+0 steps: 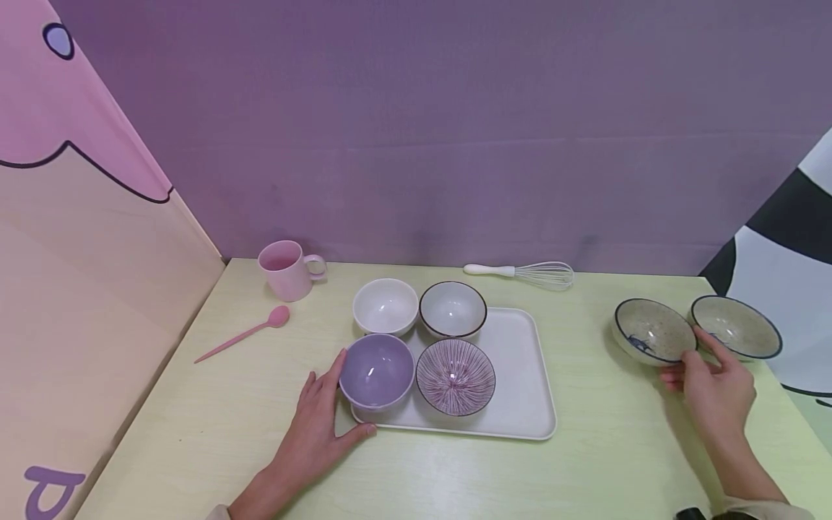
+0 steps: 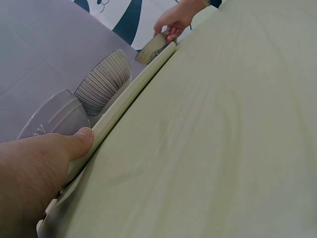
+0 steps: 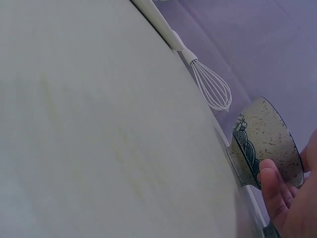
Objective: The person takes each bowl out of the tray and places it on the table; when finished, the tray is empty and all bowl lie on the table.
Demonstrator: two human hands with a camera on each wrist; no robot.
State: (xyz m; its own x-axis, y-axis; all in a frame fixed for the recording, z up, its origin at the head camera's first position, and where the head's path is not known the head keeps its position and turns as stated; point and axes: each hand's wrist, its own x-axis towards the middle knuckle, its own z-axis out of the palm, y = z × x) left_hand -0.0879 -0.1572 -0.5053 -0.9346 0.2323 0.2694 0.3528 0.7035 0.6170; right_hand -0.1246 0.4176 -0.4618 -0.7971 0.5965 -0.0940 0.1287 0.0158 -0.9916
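A purple bowl (image 1: 377, 372) sits over the left front of a white tray (image 1: 520, 375). My left hand (image 1: 318, 412) is spread around its left side, index finger at the rim and thumb by the tray's front edge. In the left wrist view that thumb (image 2: 81, 141) lies along the tray's rim. At the right, two speckled bowls with dark blue rims stand side by side. My right hand (image 1: 718, 386) grips the left speckled bowl (image 1: 653, 332) by its near right side, with the index finger stretched toward the right speckled bowl (image 1: 734, 328).
On the tray are a striped bowl (image 1: 455, 377) and a dark-rimmed white bowl (image 1: 453, 309), with a plain white bowl (image 1: 386, 307) at its back left. A white whisk (image 1: 520, 273) lies behind. At the left are a pink mug (image 1: 286, 271) and a pink spoon (image 1: 250, 332).
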